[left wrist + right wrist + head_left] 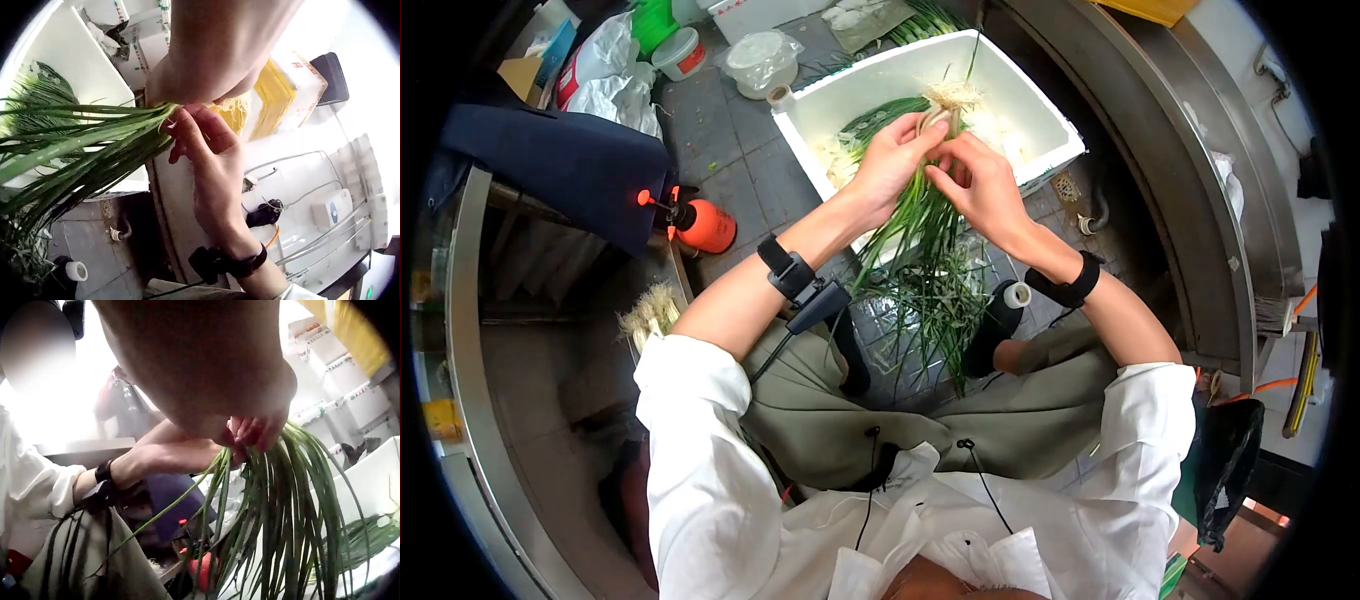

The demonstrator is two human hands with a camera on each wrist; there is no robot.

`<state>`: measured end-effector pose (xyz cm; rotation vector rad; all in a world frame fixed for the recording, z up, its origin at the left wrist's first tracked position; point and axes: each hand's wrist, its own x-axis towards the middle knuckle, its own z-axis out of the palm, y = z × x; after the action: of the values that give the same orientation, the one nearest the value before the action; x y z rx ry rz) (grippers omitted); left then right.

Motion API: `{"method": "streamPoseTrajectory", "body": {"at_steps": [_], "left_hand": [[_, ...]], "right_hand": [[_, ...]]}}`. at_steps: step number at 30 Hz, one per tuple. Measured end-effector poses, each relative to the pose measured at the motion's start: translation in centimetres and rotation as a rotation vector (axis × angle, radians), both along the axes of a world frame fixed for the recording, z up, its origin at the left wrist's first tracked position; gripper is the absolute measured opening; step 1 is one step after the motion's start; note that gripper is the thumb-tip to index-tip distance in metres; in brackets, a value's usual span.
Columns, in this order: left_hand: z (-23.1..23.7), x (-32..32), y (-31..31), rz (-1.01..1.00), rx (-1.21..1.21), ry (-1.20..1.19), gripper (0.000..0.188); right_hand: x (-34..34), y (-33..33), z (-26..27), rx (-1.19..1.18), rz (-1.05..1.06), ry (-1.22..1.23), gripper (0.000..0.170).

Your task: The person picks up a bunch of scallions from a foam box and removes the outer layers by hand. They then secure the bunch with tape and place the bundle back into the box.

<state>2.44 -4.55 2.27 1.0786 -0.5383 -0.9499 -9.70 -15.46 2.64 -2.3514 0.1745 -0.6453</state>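
Observation:
Over a white foam box point(880, 75), my left hand point(893, 165) grips a bunch of scallions point(915, 215) just below its pale roots point(953, 95). The long green leaves hang down toward me. My right hand point(990, 190) is at the bunch's right side, its bent thumb and fingers pinching stems close to the left fingers. In the left wrist view, the fingertips of the right hand point(212, 147) meet the stems beside the left hand. More scallions point(880, 120) lie inside the box. The right wrist view shows some stems splayed apart from the rest, below the fingers.
Loose green leaves point(930, 310) lie on the tiled floor between the feet. An orange spray bottle point(708, 226) stands at the left, with a rooted bundle point(650, 312) nearer me. A lidded tub point(679, 53) is behind. A metal counter point(1140, 80) borders the right.

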Motion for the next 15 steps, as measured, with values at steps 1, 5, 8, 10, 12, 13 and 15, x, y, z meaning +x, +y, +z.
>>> {"method": "streamPoseTrajectory", "body": {"at_steps": [1, 5, 8, 10, 12, 13, 15], "left_hand": [[-0.2, 0.0, -0.2, -0.002, -0.011, 0.005, 0.034], [-0.1, 0.0, 0.0, -0.016, 0.005, 0.020, 0.034], [0.8, 0.0, 0.5, -0.070, 0.097, -0.049, 0.039], [0.3, 0.4, 0.6, -0.114, 0.108, -0.047, 0.041], [0.2, 0.4, 0.6, -0.157, 0.114, -0.046, 0.044], [0.3, 0.4, 0.7, -0.166, 0.102, -0.047, 0.045], [0.3, 0.4, 0.8, -0.174, 0.092, -0.047, 0.047]], "right_hand": [[0.2, -0.2, -0.3, -0.037, -0.037, 0.024, 0.019], [0.5, -0.6, -0.8, 0.007, -0.028, 0.052, 0.018], [0.1, -1.0, -0.7, 0.053, -0.029, 0.043, 0.015], [-0.1, -1.3, -0.1, 0.064, -0.029, 0.022, 0.014], [-0.3, -1.7, 0.1, 0.070, -0.029, 0.002, 0.012], [-0.2, -1.9, 0.0, 0.055, -0.020, -0.037, 0.011], [-0.3, -2.2, 0.1, 0.041, -0.011, -0.076, 0.011]]}}
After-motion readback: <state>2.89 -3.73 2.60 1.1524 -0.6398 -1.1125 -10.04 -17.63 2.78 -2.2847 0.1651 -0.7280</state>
